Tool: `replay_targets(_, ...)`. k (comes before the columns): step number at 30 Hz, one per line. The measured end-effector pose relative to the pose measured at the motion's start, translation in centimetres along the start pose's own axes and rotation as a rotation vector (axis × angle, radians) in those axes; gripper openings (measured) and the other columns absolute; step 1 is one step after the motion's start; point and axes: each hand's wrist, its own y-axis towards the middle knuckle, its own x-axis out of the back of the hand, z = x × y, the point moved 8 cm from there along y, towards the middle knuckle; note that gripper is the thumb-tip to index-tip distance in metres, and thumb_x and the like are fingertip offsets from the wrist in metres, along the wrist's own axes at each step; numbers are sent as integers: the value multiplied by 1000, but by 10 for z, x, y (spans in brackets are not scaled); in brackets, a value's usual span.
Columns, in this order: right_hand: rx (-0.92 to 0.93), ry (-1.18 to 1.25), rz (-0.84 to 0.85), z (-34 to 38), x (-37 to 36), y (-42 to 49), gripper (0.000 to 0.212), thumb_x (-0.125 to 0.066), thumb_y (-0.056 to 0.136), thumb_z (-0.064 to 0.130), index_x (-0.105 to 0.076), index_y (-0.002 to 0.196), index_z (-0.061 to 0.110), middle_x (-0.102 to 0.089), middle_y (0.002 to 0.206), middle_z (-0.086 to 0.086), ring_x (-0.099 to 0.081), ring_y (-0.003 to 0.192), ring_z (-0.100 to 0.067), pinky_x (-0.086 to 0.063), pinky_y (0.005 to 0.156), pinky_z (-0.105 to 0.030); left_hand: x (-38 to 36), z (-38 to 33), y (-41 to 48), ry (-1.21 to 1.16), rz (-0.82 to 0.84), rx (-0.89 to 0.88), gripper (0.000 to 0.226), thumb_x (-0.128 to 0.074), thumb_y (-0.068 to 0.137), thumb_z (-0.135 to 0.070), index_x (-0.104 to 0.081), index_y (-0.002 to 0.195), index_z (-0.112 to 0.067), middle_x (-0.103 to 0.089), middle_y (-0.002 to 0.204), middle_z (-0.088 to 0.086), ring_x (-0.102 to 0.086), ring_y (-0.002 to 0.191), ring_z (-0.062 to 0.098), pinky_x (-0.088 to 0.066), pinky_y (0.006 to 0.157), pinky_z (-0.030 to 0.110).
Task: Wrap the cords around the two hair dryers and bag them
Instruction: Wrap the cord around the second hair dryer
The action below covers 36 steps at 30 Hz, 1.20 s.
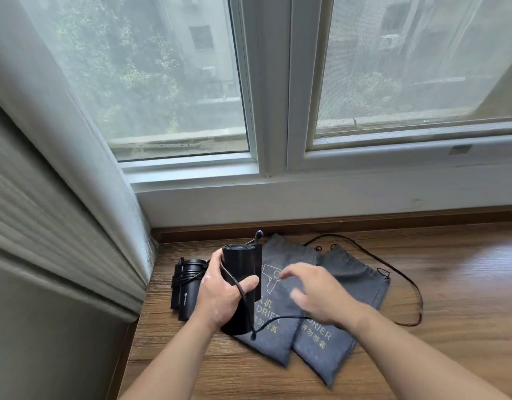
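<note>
Hair dryer one of the pair, the wrapped hair dryer [191, 287], lies on the wooden ledge [451, 284] near the wall corner with its own lead coiled round it, just left of my left hand [220, 298]. From the head camera I see that hand curled round the second hair dryer [243, 269], holding its black barrel roughly upright, lower end at the near edge of the left bag [278, 307]. My thumb lies across the front and pins the cord [420, 310] where it comes down the barrel. From there the cord trails right over the bags, passes under my right hand [315, 295], and swings out in a wide loose loop on the ledge. My right hand hovers over the bags with fingers spread; it is blurred, but I make out nothing in it. The right bag [356, 284] lies flat, partly under the left one. I judge the step in hand is winding this loose cord. I should take it close to the barrel, keep the thumb as anchor, lay the turns snug and side by side, and feed slack in gradually so the far loop neither snags nor drags a bag.
</note>
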Motion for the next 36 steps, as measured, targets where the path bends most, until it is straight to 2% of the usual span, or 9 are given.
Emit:
replay_targets(2, 42, 184, -12, 36, -5, -10, 30, -63, 83, 44, -65, 109, 29, -68, 114, 16, -61, 109, -1, -49, 101, -28, -1, -5, -2, 20, -31, -7, 61, -93, 71, -23, -57, 119, -32, -75, 100, -10, -69, 87, -7, -49, 78, 12)
replay_targets(6, -1, 343, -4, 52, -30, -16, 59, -76, 62, 70, -58, 91, 23, -68, 93, 9, -64, 87, -7, -54, 81, -27, -1, -11, -2, -8, -73, -14, 70, -92, 66, -34, -55, 125, -29, -75, 103, -6, -71, 95, 10, -54, 88, 33)
replay_targets(13, 109, 456, -160, 48, -27, -13, 11, -75, 84, 38, -74, 75, 31, -70, 82, 11, -65, 80, -2, -52, 80, -27, 3, -10, -1, -21, -97, -23, 87, -82, 53, -58, -54, 130, -27, -74, 105, -6, -70, 97, 13, -53, 86, 28)
replay_targets(18, 83, 668, -104, 31, -11, -13, 15, -70, 95, 26, -76, 83, 32, -67, 69, -5, -60, 62, -16, -53, 65, -38, 7, -3, 2, -97, 34, -41, 57, -93, 62, -26, -64, 111, -29, -77, 94, -6, -71, 87, 4, -52, 79, 23)
replay_targets(22, 112, 615, -119, 27, -2, -9, 16, -66, 94, 42, -79, 97, 34, -76, 86, -13, -67, 76, -34, -55, 73, -47, 2, 1, -2, -329, 156, -5, 59, -92, 55, -29, -68, 109, -23, -78, 101, 10, -73, 97, 31, -61, 85, 45)
replay_targets(26, 64, 643, -129, 17, 3, -3, 18, -71, 92, 36, -63, 89, 21, -55, 58, 4, -48, 56, -16, -43, 57, -35, -10, -4, -8, -471, 297, -15, 67, -94, 60, -21, -64, 120, -12, -72, 115, 27, -64, 112, 55, -53, 99, 67)
replay_targets(30, 15, 710, -120, 5, 9, 2, 17, -72, 95, 26, -59, 98, 16, -45, 52, 8, -48, 52, -21, -47, 52, -35, -18, -15, -15, -515, 435, -5, 68, -90, 63, -16, -62, 125, -9, -69, 122, 30, -69, 109, 42, -56, 97, 54)
replay_targets(33, 35, 663, -107, 5, 16, 3, 21, -67, 96, 40, -64, 113, 28, -39, 55, 9, -40, 54, -14, -38, 54, -31, -24, -25, -21, -549, 518, -5, 69, -87, 65, -14, -60, 128, -7, -69, 124, 29, -69, 110, 38, -55, 96, 51)
replay_targets(36, 93, 549, -90, 11, 25, 0, 38, -65, 91, 50, -68, 105, 15, -39, 58, 13, -35, 55, -7, -32, 54, -23, -33, -27, -24, -602, 589, 12, 69, -84, 69, -11, -56, 132, -3, -67, 122, 29, -67, 109, 41, -55, 93, 52)
